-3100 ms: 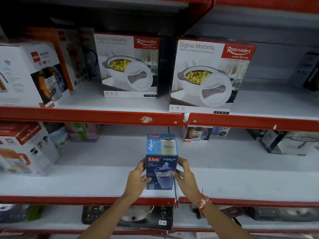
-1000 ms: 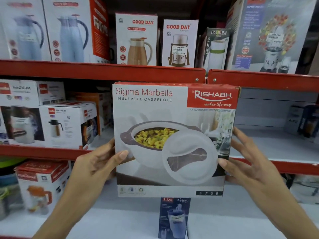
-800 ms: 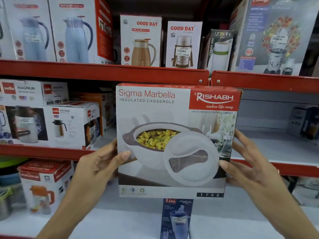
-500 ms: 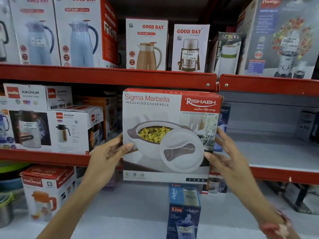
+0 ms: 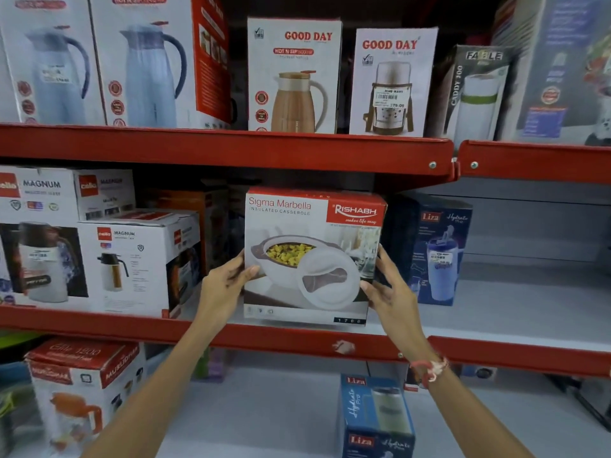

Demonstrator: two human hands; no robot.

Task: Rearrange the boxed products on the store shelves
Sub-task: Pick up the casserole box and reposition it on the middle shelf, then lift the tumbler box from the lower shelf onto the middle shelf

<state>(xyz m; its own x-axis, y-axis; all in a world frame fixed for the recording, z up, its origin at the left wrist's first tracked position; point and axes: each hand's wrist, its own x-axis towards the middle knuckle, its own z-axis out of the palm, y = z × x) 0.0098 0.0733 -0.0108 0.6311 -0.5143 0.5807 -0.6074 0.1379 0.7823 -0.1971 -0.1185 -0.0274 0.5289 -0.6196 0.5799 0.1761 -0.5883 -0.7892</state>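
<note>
- We see the casserole box (image 5: 312,256) upright on the middle shelf (image 5: 228,342), its printed front facing us and its base near the red front lip.
- Our left hand (image 5: 224,285) presses flat on the box's left edge, thumb lying across the front, fingers hidden behind the side.
- Our right hand (image 5: 391,292) presses on the right edge, thumb on the front near the lid picture; together the two hands clamp the box between them.
- A red thread band (image 5: 429,370) circles the right wrist.
- Just right of the casserole box stands a blue Liza box (image 5: 433,249), set slightly further back; we cannot tell whether the two touch.
- To the left sit the Magnum boxes (image 5: 132,259), apart from it.
- A second Liza box (image 5: 375,418) stands on the lower shelf.
- The Good Day boxes (image 5: 294,74) line the top shelf.
</note>
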